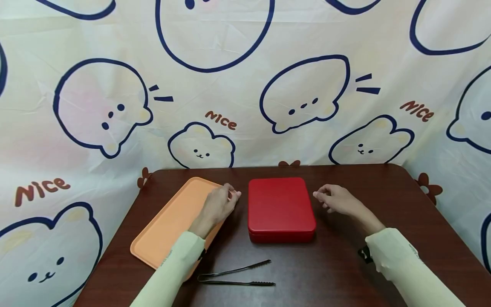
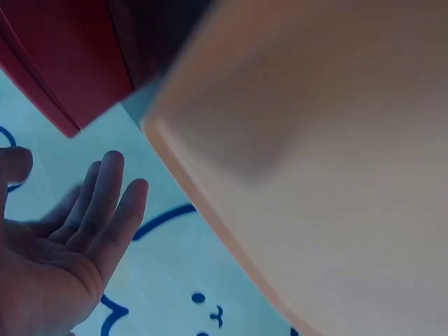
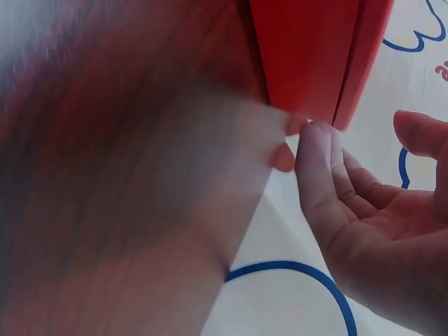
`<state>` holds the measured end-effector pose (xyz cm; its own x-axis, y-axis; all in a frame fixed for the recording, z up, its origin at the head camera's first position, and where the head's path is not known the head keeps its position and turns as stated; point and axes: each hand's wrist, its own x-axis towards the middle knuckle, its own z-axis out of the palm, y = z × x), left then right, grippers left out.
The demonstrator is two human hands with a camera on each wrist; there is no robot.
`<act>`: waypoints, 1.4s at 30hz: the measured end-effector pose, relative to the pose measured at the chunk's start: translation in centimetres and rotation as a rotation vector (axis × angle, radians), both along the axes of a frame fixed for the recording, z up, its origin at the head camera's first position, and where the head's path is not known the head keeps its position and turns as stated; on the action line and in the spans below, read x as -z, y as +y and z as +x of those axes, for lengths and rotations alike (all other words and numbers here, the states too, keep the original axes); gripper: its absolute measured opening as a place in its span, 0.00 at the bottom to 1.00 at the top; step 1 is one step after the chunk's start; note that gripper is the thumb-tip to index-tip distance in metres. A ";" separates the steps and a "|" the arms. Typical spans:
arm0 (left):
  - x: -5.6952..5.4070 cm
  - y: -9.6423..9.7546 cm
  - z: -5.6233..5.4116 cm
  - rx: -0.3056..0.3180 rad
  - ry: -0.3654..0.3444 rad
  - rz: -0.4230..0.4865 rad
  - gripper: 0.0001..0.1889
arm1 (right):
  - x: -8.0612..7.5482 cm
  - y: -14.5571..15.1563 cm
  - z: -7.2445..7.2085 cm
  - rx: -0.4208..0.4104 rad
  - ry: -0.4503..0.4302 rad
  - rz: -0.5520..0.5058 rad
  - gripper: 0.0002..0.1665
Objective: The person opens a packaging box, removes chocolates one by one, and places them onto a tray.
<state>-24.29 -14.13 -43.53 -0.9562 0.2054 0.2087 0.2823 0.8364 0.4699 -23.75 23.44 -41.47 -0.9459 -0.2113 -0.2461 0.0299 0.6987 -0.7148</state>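
Note:
A red lidded box (image 1: 281, 204) sits on the table between the two hands, its lid on. My left hand (image 1: 219, 203) hovers over the right edge of an orange tray (image 1: 172, 217), a short gap from the box's left side. In the left wrist view the fingers (image 2: 105, 189) are loosely bent, with nothing in them. To the right of the box, my right hand (image 1: 335, 199) is apart from it in the head view. Its fingers (image 3: 318, 168) look relaxed and hold nothing in the right wrist view. Black tongs (image 1: 235, 277) lie in front of the box, jaws spread and pointing right.
The dark brown table (image 1: 345, 264) has rounded far corners. A white curtain (image 1: 245, 94) printed with cartoon bears hangs behind it and along both sides. The tray lies slanted on the left, partly under my left forearm.

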 end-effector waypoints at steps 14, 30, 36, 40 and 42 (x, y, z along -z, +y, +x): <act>0.2 2.3 1.0 0.057 -0.071 0.161 0.09 | 1.1 -1.3 -0.2 0.123 -0.138 -0.276 0.21; 0.6 2.6 0.9 0.052 -0.333 0.422 0.10 | 1.6 -1.3 -0.4 0.135 -0.233 -0.409 0.19; 0.6 2.6 0.7 -0.001 -0.437 0.545 0.12 | 1.8 -1.4 -0.6 0.145 -0.263 -0.438 0.21; 0.6 2.8 0.6 -0.049 -0.491 0.617 0.13 | 1.7 -1.6 -0.7 0.150 -0.284 -0.452 0.25; 0.5 2.8 0.6 -0.070 -0.517 0.650 0.13 | 1.6 -1.6 -0.8 0.147 -0.299 -0.461 0.26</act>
